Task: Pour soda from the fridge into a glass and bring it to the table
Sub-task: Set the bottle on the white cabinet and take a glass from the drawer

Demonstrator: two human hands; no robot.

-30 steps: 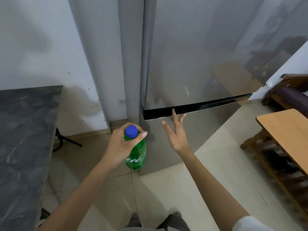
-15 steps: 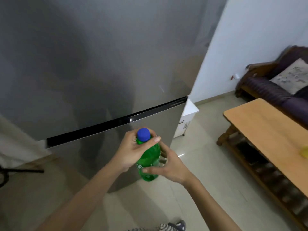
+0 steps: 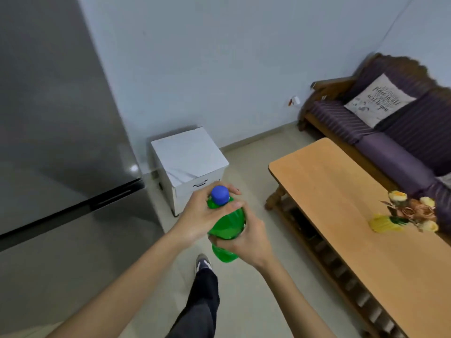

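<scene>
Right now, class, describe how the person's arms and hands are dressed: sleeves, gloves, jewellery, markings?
Both forearms are bare to the frame's edge, no sleeves showing. The left hand and right hand wear no gloves; no rings, watch or markings are visible on the fingers or wrists.

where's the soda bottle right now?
Head view, lower centre: the green soda bottle is held in both hands, left hand near the blue cap, right hand around its body, between fridge and wooden table.
</scene>
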